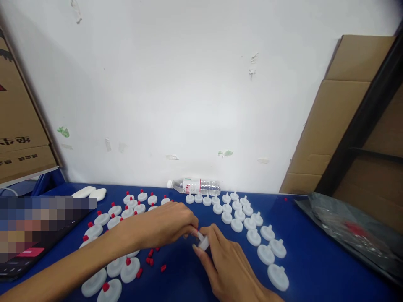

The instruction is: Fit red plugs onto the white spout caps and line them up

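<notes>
Between the thumb and fingers of my right hand [228, 262] is a white round plastic disc with a nozzle [204, 243], tilted so the nozzle points up and left. My left hand [171, 222] is closed in a pinch at the nozzle's tip, where a sliver of a red cap [197, 230] shows; the fingers hide most of it. Several loose red caps [163, 268] lie on the blue table [179, 281] below my left hand. On the left stand several white discs with red caps on their nozzles [130, 268]. Several uncapped white discs [266, 254] stand on the right.
A clear plastic bottle [201, 187] lies along the wall at the back. A dark plastic bag [352, 235] with something red in it is at the right. Two white oval objects [97, 194] and a dark screen device [50, 243], partly blurred, are at the left. Cardboard [327, 113] leans on the right.
</notes>
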A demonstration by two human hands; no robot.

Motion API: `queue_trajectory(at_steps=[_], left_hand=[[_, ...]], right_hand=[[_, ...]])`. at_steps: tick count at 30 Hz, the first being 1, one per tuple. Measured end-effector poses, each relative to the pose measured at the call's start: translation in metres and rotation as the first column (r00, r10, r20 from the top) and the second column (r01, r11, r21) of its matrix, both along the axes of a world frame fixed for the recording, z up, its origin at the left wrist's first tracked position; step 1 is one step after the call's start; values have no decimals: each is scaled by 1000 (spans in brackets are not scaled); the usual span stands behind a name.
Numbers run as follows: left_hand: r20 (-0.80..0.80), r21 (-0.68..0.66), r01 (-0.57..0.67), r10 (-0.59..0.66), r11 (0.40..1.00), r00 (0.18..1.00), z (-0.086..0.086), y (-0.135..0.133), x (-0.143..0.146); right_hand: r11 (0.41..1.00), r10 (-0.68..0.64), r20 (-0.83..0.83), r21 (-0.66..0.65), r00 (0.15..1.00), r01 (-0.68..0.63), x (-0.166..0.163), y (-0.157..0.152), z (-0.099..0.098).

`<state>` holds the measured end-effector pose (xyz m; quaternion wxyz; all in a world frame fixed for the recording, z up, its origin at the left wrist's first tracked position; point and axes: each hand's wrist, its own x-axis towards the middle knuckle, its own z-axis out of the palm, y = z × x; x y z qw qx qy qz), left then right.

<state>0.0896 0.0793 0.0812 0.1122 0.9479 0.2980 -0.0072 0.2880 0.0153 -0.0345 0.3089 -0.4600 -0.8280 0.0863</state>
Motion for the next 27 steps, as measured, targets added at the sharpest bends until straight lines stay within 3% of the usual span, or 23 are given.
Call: queue_trajectory(at_steps=[5,11,19,27], left_hand=[[-61,-5,-5,5,1000,998,2,-5,2],[-16,-85,-11,10,996,1000,-3,-4,3],[-4,-61,24,-24,998,1000,-5,-5,6],[-14,130,-65,68,989,998,-10,14,-7]], right_hand=[[994,-23,86,113,996,13,-2,-3,-7],[977,-41,126,211,991,14,-4,-1,-13],[984,-37,156,179,987,8,-2,0,-21],[989,-144,121,41,982,140,-2,7,-17]])
